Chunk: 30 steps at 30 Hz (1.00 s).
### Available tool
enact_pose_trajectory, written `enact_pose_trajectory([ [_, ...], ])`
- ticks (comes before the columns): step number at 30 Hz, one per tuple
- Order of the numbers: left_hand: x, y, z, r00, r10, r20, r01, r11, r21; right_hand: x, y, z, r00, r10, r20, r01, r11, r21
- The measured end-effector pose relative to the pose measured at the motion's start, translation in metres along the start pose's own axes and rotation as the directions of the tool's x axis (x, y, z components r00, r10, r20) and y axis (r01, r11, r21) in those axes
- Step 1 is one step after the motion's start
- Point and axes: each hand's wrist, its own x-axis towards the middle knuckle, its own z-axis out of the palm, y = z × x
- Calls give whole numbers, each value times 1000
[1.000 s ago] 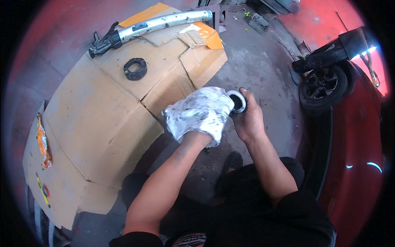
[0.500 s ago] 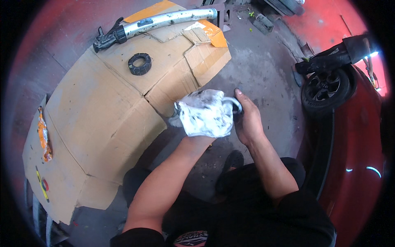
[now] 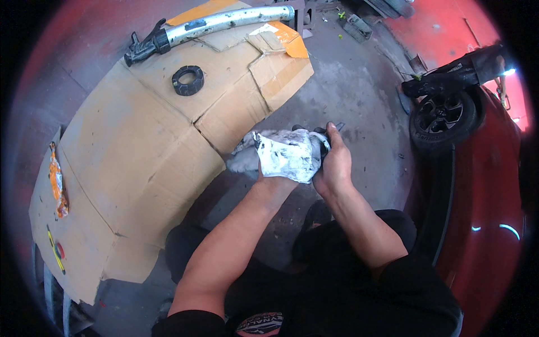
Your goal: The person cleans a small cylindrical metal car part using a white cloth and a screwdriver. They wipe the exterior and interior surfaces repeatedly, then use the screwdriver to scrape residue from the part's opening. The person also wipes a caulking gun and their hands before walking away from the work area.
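A white rag [image 3: 285, 157] with dark smudges covers most of my left hand [image 3: 275, 184], whose fingers are hidden beneath it. The rag is pressed against a small dark part with a pale curved rim [image 3: 321, 139]. My right hand [image 3: 335, 163] grips that part from the right, thumb up along its edge. Its exact kind is hard to make out, since rag and hands cover most of it. Both hands are close together in front of me, over the floor and just right of the cardboard.
Flattened cardboard [image 3: 151, 146] at left bears a black ring [image 3: 187, 81], a silver tube with a black end [image 3: 224, 25], an orange wrapper [image 3: 57, 180] and a yellow pen-like tool [image 3: 55, 248]. At right stands a red car [image 3: 488, 191] with a wheel [image 3: 443, 115], beside another person's dark-clothed leg [image 3: 455, 77].
The rag and my left hand have shifted slightly right, with loose grey cloth now showing more at the left. My right hand has turned a little around the part.
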Motion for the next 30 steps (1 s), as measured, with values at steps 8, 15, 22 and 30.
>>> enact_pose_trajectory([
  [8, 1, 14, -44, 990, -129, -63, 140, 966, 215, -20, -23, 16, 980, 119, 158, -145, 976, 164],
  [15, -6, -13, -53, 895, -179, -409, 80, 966, -248, -5, -51, 9, 923, 62, 379, -205, 913, 351],
  [22, -9, 31, -58, 902, 37, -429, -135, 970, -200, 9, -43, 13, 965, 1, 263, -94, 935, 342],
  [30, -15, 16, -22, 975, -162, -150, -48, 506, -861, 7, -37, 21, 976, -81, 200, 38, 977, 212],
])
